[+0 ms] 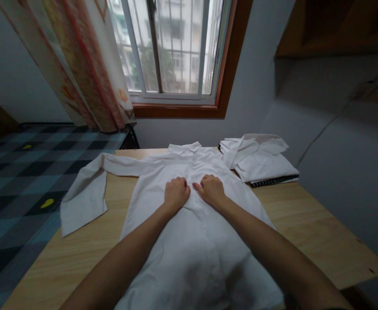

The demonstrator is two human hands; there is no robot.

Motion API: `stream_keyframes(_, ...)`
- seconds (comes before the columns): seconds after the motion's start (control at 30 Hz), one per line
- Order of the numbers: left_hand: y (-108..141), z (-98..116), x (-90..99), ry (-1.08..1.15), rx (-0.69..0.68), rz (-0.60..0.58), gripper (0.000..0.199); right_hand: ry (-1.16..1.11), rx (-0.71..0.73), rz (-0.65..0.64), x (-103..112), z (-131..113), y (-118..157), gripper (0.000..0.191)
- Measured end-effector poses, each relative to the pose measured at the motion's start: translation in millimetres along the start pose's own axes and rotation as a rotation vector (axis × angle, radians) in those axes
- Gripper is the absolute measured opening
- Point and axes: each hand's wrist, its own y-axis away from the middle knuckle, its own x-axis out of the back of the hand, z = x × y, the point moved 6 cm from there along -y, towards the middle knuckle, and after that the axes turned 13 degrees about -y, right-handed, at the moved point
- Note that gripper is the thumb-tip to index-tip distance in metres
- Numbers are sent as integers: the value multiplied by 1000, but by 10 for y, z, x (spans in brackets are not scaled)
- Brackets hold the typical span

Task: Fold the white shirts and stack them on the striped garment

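Note:
A white long-sleeved shirt (pixel 156 224) lies spread on its back, buttoned front up, with its collar (pixel 185 148) toward the window. My left hand (pixel 176 193) is closed on the shirt's chest, just left of the button line, fingers curled into the fabric. Close by on the other side of the buttons, my right hand (pixel 210 189) is closed on the cloth too, thumb pointing inward. A small gap separates the two hands. The sleeve (pixel 88 185) on the left side stretches out and bends down over the table. Toward me, the shirt's lower part hangs near my body.
The wooden table (pixel 308 224) carries a stack of folded white clothes (pixel 266 163) at the back right, with a black striped edge beneath; a sleeve lies across it. A checked bed (pixel 20 181) adjoins on the left. Behind are a window (pixel 176 51) and a curtain (pixel 82 64).

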Motion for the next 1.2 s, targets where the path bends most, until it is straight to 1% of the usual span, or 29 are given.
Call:
stream_keyframes(0.07, -6, -13, -8, 15, 5, -12, 16, 52, -41, -2, 1, -110, -61, 42)
stream_keyframes(0.17, -15, -43, -32, 57, 20, -6, 19, 68, -97, -8, -33, -231, -107, 34)
stream_keyframes(0.23, -21, -55, -47, 90, 16, 7, 23, 69, -108, -13, -69, -271, -111, 29)
stream_keyframes(0.3, -33, -62, -53, 135, -3, 28, 23, 56, -102, -4, -92, -260, -116, 27)
stream_keyframes(0.37, -52, -80, -60, 232, -19, 39, 22, -8, -123, 29, -92, -166, -131, 23)
stream_keyframes(0.4, -64, -95, -67, 304, -20, 36, 23, -92, -152, 53, -87, -82, -142, 19)
stream_keyframes(0.47, -85, -131, -86, 450, -11, 25, 28, -332, -214, 92, -91, 121, -164, 16)
stream_keyframes(0.53, -99, -153, -97, 516, -7, 10, 28, -551, -241, 103, -119, 306, -178, 19)
stream_keyframes(0.6, -107, -137, -91, 461, -27, -14, 25, -655, -233, 101, -149, 429, -177, 22)
stream_keyframes(0.7, -127, -72, -64, 308, -51, -83, 26, -729, -209, 116, -177, 499, -149, 23)
stream_keyframes(0.87, -216, -24, -49, 195, 75, -255, 24, -818, -183, 143, -187, 469, -122, 23)
stream_keyframes(0.97, -278, -4, -37, 178, 107, -309, 17, -848, -177, 159, -184, 458, -124, 24)
stream_keyframes(1.07, -307, 13, -2, 161, 111, -303, 14, -872, -163, 172, -185, 449, -126, 26)
stream_keyframes(1.2, -292, 74, 64, 135, 89, -177, 16, -870, -157, 180, -193, 434, -129, 27)
